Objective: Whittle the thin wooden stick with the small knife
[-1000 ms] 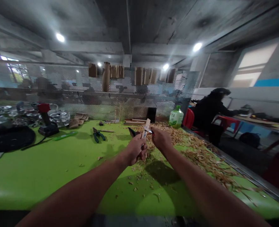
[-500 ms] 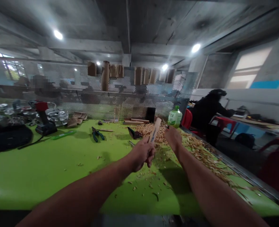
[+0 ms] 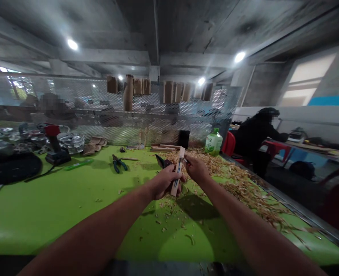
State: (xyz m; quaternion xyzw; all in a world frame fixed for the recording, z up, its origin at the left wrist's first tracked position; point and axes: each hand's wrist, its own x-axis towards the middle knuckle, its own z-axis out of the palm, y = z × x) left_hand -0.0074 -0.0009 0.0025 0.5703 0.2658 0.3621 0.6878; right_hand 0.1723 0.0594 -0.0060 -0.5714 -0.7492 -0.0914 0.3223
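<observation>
My left hand (image 3: 167,183) is wrapped round a pale wooden stick (image 3: 178,172) with blue marks on it, held tilted up above the green table (image 3: 71,214). Close to the stick's upper end is my right hand (image 3: 197,168), closed on a small dark tool (image 3: 186,161), mostly hidden by the fingers. Curled wood shavings (image 3: 235,176) lie heaped behind and to the right of my hands, and small chips are scattered below them.
Blue-handled pliers (image 3: 119,164), a green cutter (image 3: 79,165) and a red-black cordless drill (image 3: 53,143) lie on the left. A green bottle (image 3: 213,142) stands at the back right. A person in black (image 3: 257,132) sits beyond the table's right edge.
My right hand has moved left and down, close to the stick. The stick in my left hand has shifted left and down and is now more upright.
</observation>
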